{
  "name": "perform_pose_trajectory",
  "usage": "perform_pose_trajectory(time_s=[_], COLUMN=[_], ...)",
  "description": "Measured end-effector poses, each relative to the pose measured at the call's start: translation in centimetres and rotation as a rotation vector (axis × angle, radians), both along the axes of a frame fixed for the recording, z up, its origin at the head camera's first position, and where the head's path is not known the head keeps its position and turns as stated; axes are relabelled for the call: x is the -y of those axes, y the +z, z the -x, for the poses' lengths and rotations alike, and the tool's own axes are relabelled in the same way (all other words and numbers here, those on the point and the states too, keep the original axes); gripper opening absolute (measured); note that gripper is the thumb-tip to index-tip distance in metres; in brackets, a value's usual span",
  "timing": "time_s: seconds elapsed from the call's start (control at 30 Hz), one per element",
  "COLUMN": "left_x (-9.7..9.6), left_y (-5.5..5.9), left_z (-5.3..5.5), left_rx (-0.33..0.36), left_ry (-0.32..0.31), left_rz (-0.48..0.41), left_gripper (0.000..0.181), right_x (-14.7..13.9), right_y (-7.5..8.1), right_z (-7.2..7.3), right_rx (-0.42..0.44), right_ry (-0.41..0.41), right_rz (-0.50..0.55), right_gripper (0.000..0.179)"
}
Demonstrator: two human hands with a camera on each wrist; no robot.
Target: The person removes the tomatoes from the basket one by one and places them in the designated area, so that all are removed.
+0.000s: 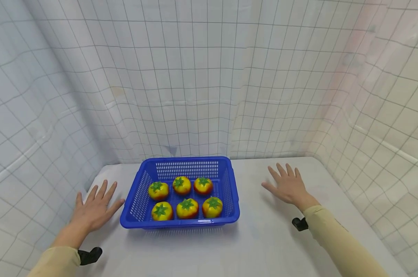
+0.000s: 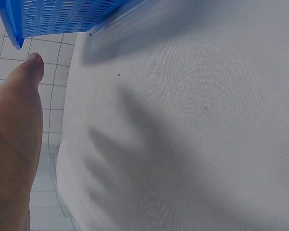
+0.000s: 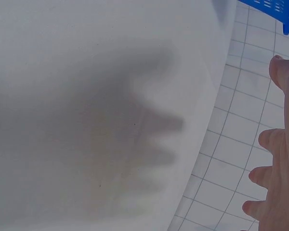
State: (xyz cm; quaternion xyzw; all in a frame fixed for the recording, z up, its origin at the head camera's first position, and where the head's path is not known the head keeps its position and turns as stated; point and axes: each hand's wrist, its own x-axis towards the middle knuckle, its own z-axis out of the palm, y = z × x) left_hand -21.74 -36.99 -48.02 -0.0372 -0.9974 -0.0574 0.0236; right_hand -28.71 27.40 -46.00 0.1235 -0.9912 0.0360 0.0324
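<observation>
A blue plastic basket [image 1: 179,223] with slotted walls stands on the white table. Inside it lie several yellow-and-red toy fruits [image 1: 187,208] with green star-shaped leaves on top, set in two rows. My left hand [image 1: 92,211] is spread out left of the basket, its thumb close to the rim. Over on the right, my right hand [image 1: 287,186] is also spread, well apart from the basket. Neither hand holds anything. Both wrist views show the hands raised over the table, casting shadows on it; a corner of the basket [image 2: 62,17] appears above the left thumb.
White cloth [image 1: 191,92] with a dark grid hangs behind the table and along both sides. The table's white surface [image 1: 260,246] extends in front of the basket and to its right. A black strap piece [image 1: 90,256] sticks out from the left wrist, another [image 1: 300,224] from the right.
</observation>
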Motion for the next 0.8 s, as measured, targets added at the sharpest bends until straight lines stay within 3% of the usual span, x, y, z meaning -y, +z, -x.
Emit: perform_pose_trajectory(time_s=[0.2,0.4,0.8], left_x=[0.0,-0.3,-2.7], left_y=[0.1,1.1,3.0], left_z=[-0.2,-0.9,-2.5], left_rx=[-0.009,0.009,0.055], left_ry=[0.005,-0.023,-0.143], left_rz=[-0.061,-0.158,-0.467], left_gripper=[0.087,0.082,0.072], right_x=[0.2,0.7,2.8], right_y=[0.2,0.9,2.9], right_z=[0.3,0.4,0.0], right_rx=[-0.006,0.008,0.039], right_ry=[0.003,0.028,0.114], right_rz=[0.023,0.162,0.287], right_gripper=[0.087,0.085,0.084])
